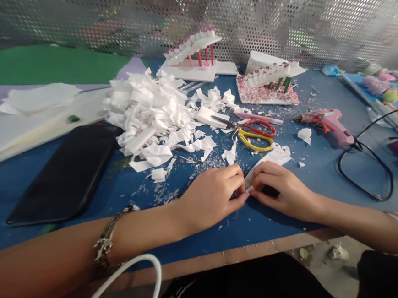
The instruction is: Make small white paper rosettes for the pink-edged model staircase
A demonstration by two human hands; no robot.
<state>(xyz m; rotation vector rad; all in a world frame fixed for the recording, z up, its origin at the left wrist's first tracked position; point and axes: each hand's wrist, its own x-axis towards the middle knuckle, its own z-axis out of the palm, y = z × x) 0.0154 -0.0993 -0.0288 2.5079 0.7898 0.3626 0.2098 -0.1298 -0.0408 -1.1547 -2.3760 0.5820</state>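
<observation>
Close to the table's front edge, my left hand [219, 195] and my right hand [280, 188] meet, thumbs and fingers pinched on a strip of white paper [278, 155]. The strip runs from between the fingertips up behind my right hand; its lower end is partly covered by the fingers. Just beyond lie scissors [256, 135] with one red and one yellow handle loop, blades pointing left. A heap of torn white paper pieces [151, 111] rises beyond my left hand. Small white scraps surround both hands.
A black phone [68, 173] lies at left. Two small white models [191, 53] on supports stand at the back before a perforated metal panel [244, 21]. On the right are a pink glue gun [335, 124], its looped black cable [388, 171] and craft supplies.
</observation>
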